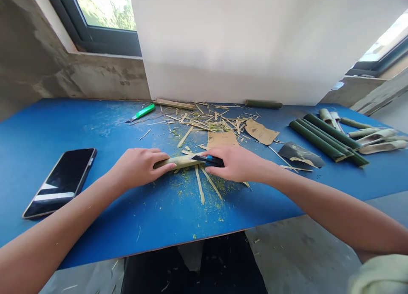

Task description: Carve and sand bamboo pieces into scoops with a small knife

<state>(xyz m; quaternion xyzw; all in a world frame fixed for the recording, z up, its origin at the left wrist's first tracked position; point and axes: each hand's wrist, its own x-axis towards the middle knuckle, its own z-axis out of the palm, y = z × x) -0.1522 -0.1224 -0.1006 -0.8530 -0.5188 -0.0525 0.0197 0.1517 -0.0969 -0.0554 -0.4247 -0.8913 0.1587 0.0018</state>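
Observation:
A pale piece of bamboo (182, 161) lies crosswise near the middle of the blue table. My left hand (142, 168) is closed around its left end, thumb in front and fingers behind. In my right hand (234, 163) is a black utility knife (210, 160) with a blue part on its handle. Its blade rests against the right part of the bamboo, and that end is partly hidden by the hand. Thin bamboo strips (199, 185) and greenish shavings lie just below the piece.
A phone (60, 181) lies at left, and a green-handled knife (144, 111) behind. Bamboo splinters (204, 123) and sandpaper pieces (262, 131) spread across the back. Green bamboo lengths (318, 138) and carved bamboo pieces (379, 136) lie at right. A white board (242, 43) stands at the back edge.

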